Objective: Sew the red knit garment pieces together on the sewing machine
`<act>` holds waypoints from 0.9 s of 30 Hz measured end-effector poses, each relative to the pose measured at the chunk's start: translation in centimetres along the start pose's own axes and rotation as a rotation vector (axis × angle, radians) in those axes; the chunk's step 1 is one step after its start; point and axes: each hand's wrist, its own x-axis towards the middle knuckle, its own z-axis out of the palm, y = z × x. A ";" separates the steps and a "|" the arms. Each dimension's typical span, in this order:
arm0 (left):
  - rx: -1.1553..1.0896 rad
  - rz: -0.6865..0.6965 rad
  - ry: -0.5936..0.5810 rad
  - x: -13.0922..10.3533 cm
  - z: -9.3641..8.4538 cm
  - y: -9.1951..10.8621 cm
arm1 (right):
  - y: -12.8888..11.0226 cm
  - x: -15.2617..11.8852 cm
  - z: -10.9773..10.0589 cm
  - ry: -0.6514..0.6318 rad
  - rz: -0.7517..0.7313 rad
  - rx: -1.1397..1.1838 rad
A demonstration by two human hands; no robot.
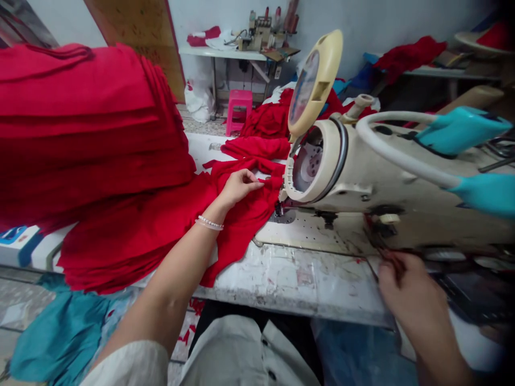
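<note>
My left hand [240, 187], with beaded bracelets at the wrist, pinches the edge of a red fabric piece [245, 225] just left of the needle area. That cloth lies spread over the table and reaches under the head of a cream sewing machine [341, 166]. Low at the right, my right hand [416, 295] is closed around what looks like a slim pair of scissors [378, 244], pointing up toward the machine body. Blur and the fingers hide much of this tool. The machine's round end cover [316, 83] stands swung up.
A tall stack of red fabric [80, 134] fills the left side. Behind the machine lies a red cloth heap [265, 120], near a pink stool [238, 110]. Another sewing machine [263, 32] stands at the back wall. Teal cloth [60, 327] lies at lower left.
</note>
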 end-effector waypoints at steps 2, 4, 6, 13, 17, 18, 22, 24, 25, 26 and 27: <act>-0.135 -0.044 -0.005 -0.3 -0.4 0.3 | -1.4 -2.0 -1.2 -0.056 0.201 0.232; -0.263 -0.091 -0.027 -0.6 -0.8 0.5 | -3.6 -4.0 -1.7 -0.142 0.286 0.497; -0.265 -0.102 -0.062 -0.8 -1.1 0.7 | -6.2 -5.6 -1.5 -0.285 0.253 0.703; -0.302 -0.144 -0.066 -1.2 -1.7 0.8 | -15.0 -4.3 0.9 -0.428 -0.068 0.782; -0.410 -0.182 -0.028 -0.7 -2.0 0.4 | -18.8 -0.7 2.1 -0.339 -0.278 0.503; -0.359 -0.133 0.022 -0.5 -1.9 0.2 | -19.5 0.0 2.5 -0.309 -0.326 0.412; -0.059 0.124 0.117 0.3 -0.9 -0.1 | -21.2 1.6 4.0 -0.304 -0.495 0.114; 0.122 0.259 -0.008 0.7 -0.3 -0.1 | -21.4 1.7 4.6 -0.330 -0.555 0.062; 0.209 0.311 -0.076 0.9 0.1 -0.2 | -21.4 1.6 4.8 -0.330 -0.572 0.053; 0.266 0.335 -0.122 1.0 0.3 -0.2 | -21.3 1.5 4.9 -0.320 -0.584 0.051; 0.282 0.326 -0.141 1.1 0.5 -0.3 | -21.1 1.4 5.0 -0.306 -0.593 0.053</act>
